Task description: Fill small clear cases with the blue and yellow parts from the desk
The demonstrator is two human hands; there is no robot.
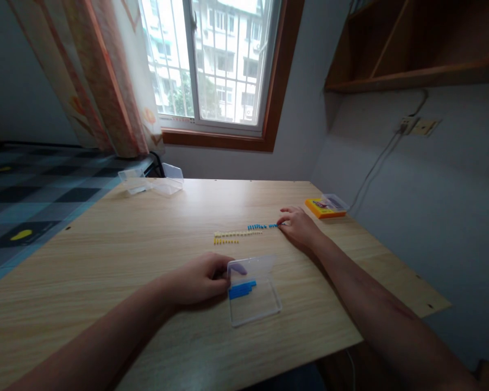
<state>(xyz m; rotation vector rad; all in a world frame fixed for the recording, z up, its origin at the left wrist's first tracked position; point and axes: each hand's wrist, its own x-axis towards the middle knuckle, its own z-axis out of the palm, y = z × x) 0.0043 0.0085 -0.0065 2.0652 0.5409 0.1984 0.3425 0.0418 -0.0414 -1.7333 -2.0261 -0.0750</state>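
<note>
My left hand [207, 279] is closed on the left edge of a clear plastic box [256, 317] with its lid raised. Several blue sticks [241, 289] lie inside that box, side by side. Farther right, my right hand [297, 222] rests with its fingertips at the right end of a row of small blue pieces [256, 227]. Whether a piece is pinched there, I cannot make out. Nearer to me run a row of cream pieces [236, 234] and a shorter row of yellow pieces [224, 241].
A yellow-orange box [324, 208] with a clear lid stands at the table's right edge. Open clear boxes [169, 187] sit at the back left corner of the wooden table [146, 239]. A bed [44, 190] adjoins on the left, a wall on the right.
</note>
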